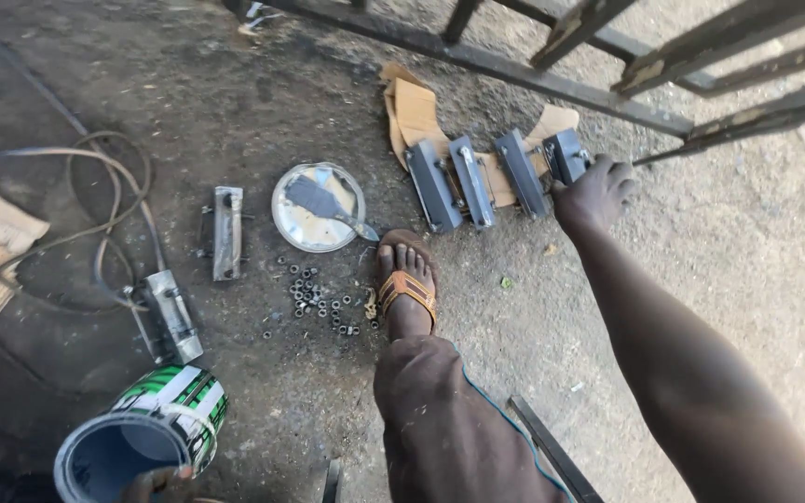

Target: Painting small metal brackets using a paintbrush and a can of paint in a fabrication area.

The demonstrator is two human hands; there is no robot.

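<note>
My right hand [594,192] reaches forward, its fingers closed on the end of the rightmost of several dark grey painted metal brackets [566,155]. These brackets lie side by side on a piece of cardboard [414,110] on the ground. At the bottom left, the fingers of my left hand [156,484] grip the lower rim of a tilted green and white paint can [175,402] holding blue-grey paint. Most of that hand is cut off by the frame edge.
A round can lid [302,228] with a paintbrush [323,203] lies near my sandalled foot [406,281]. Several loose nuts [319,300], two bare metal brackets [227,233] [171,315], coiled cable [104,186], a metal gate frame [552,82] and a flat bar [552,449] surround me.
</note>
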